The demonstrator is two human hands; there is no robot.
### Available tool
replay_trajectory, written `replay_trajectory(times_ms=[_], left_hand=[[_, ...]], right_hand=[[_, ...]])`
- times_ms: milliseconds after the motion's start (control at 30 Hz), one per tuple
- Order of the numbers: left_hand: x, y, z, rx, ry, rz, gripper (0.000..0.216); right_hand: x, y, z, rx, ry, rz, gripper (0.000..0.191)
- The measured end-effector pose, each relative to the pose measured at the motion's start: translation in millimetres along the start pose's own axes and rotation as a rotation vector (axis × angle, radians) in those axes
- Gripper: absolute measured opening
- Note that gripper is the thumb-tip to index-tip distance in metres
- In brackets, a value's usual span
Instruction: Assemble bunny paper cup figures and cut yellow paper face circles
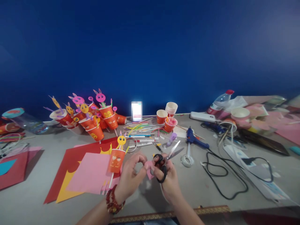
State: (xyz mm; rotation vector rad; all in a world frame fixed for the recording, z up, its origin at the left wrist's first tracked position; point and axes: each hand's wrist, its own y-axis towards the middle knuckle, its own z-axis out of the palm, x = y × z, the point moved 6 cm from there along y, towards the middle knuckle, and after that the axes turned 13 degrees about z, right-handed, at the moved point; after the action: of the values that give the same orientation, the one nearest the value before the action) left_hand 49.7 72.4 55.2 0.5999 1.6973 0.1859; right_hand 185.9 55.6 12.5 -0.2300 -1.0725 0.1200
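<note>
Paper, pink, probably light and easily creased, best held at an edge: my left grip pinches it; my right grip holds black-handled scissors.

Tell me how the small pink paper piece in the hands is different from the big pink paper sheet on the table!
The small pink paper piece is much smaller than the big pink paper sheet. The left hand and right hand hold the small piece, while the big sheet lies over yellow paper and red paper. Both are pink.
</note>
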Motion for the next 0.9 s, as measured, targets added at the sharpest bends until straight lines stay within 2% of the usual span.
replay_trajectory(times_ms=[100, 200, 400, 567, 900], left_hand=[[8.4, -6.6, 4.9, -0.101, -0.127, -0.027, 0.012], [11.9, -9.1, 8.1, -0.15, -0.205, -0.057, 0.014], [6.4, -0.3, 1.4, -0.15, -0.362, -0.168, 0.015], [4.6, 3.9, -2.1, -0.136, -0.386, -0.199, 0.014], [4.7, 4.9, -0.5, -0.09, -0.333, -0.18, 0.015]], right_hand=[[-3.3, -2.7, -0.5, -0.068, -0.01, -0.032, 0.035], [-3.9, -3.2, -0.6, -0.102, -0.049, -0.029, 0.036], [-10.0, -5.2, -3.3, 0.101, -0.227, 0.089, 0.043], [-26.5, -14.7, -8.7, 0.287, -0.308, 0.201, 0.054], [-29.2, -15.9, -10.6, 0.338, -0.312, 0.241, 0.059]])
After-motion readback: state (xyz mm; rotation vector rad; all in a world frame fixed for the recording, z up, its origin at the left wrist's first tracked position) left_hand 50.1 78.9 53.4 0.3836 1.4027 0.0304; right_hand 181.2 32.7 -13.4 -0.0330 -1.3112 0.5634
